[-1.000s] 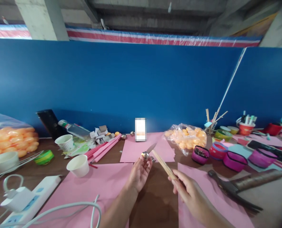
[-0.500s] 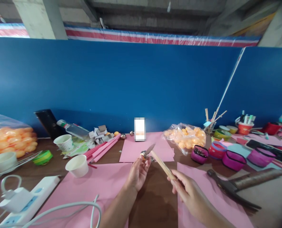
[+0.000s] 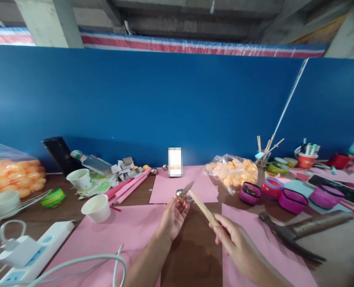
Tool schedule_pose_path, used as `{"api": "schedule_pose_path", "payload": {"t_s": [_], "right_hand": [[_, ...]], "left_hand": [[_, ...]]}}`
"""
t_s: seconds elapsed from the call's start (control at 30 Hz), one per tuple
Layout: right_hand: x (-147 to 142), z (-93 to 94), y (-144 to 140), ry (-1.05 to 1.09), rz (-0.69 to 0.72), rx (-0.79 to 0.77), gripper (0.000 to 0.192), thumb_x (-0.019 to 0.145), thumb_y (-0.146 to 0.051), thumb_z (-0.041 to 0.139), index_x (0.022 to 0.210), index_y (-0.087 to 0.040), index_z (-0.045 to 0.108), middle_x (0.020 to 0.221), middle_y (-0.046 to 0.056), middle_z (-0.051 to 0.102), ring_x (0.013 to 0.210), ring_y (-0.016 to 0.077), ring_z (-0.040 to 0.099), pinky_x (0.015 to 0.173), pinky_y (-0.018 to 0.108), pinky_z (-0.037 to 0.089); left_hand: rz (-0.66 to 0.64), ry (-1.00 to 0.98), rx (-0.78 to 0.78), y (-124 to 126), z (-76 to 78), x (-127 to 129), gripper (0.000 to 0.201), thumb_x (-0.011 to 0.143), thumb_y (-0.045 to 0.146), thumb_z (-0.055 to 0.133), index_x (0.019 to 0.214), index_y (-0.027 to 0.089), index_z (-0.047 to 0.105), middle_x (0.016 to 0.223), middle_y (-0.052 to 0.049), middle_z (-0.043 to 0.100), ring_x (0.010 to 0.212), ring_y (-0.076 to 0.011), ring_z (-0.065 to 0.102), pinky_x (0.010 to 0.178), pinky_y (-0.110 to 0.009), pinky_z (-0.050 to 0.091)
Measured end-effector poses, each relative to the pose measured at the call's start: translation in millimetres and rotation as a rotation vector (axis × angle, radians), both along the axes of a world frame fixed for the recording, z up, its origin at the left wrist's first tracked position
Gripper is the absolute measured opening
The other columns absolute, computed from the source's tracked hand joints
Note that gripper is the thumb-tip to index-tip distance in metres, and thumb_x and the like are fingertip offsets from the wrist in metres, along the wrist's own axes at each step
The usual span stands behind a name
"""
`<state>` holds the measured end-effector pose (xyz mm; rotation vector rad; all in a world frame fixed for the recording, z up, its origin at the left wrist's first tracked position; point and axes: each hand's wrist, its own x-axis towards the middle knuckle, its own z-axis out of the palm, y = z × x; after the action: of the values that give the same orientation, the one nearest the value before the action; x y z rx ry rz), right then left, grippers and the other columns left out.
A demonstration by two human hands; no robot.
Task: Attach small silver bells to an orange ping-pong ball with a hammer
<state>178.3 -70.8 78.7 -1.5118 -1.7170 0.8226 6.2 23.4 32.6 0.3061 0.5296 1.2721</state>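
My left hand (image 3: 173, 217) holds a small shiny metal ball (image 3: 179, 193) in its fingertips, raised over the brown table. A knife (image 3: 200, 204) with a long wooden handle is gripped in my right hand (image 3: 232, 239); its short metal blade points up and left and its tip lies against the ball. Pink paper sheets (image 3: 120, 231) lie under and around both hands.
A bag of orange balls (image 3: 233, 171) sits behind right, another bag (image 3: 11, 175) far left. Two paper cups (image 3: 96, 208), a power strip (image 3: 30, 251) with cable, pink tins (image 3: 293, 199), a hammer (image 3: 287, 235) and a small phone-like card (image 3: 175, 162) surround the hands.
The blade has closed in on the ball and now touches it; both hands drifted slightly left and up.
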Motion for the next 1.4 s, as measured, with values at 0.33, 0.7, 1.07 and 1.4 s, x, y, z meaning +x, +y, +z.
{"api": "schedule_pose_path", "payload": {"t_s": [0.33, 0.7, 1.07, 1.4], "right_hand": [[-0.5, -0.9, 0.6, 0.006, 0.012, 0.019, 0.030, 0.086, -0.040, 0.037, 0.103, -0.020, 0.053, 0.065, 0.000, 0.058, 0.052, 0.0114, 0.051, 0.050, 0.020, 0.041], [-1.0, -1.9, 1.3, 0.033, 0.004, 0.005, 0.034, 0.086, -0.042, 0.035, 0.104, -0.019, 0.051, 0.069, 0.001, 0.058, 0.047, 0.0099, 0.048, 0.044, 0.019, 0.038], [-1.6, 1.3, -1.0, 0.025, 0.006, -0.010, 0.035, 0.086, -0.043, 0.034, 0.102, -0.019, 0.053, 0.064, 0.000, 0.057, 0.045, 0.0097, 0.047, 0.045, 0.020, 0.039], [-1.1, 3.7, -0.6, 0.019, 0.011, -0.020, 0.035, 0.085, -0.043, 0.034, 0.099, -0.018, 0.054, 0.069, 0.002, 0.059, 0.044, 0.0089, 0.047, 0.045, 0.020, 0.040]], "left_hand": [[-0.032, 0.047, -0.010, 0.3, -4.6, -0.1, 0.026, 0.077, 0.032, 0.055, 0.089, 0.009, 0.060, 0.089, -0.011, 0.064, 0.077, -0.0140, 0.061, 0.072, -0.025, 0.052], [0.008, -0.029, -0.013, 0.8, -0.3, 1.1, 0.017, 0.079, 0.021, 0.053, 0.087, 0.007, 0.060, 0.094, -0.013, 0.063, 0.083, -0.0149, 0.061, 0.077, -0.025, 0.050], [0.022, -0.086, 0.007, 3.7, -6.8, 1.2, 0.014, 0.076, 0.014, 0.053, 0.089, 0.012, 0.059, 0.088, -0.009, 0.064, 0.082, -0.0160, 0.062, 0.080, -0.031, 0.050], [0.057, -0.092, -0.012, 2.8, -5.4, 1.1, 0.013, 0.075, 0.014, 0.055, 0.087, 0.011, 0.060, 0.087, -0.009, 0.065, 0.080, -0.0158, 0.062, 0.078, -0.029, 0.051]]}}
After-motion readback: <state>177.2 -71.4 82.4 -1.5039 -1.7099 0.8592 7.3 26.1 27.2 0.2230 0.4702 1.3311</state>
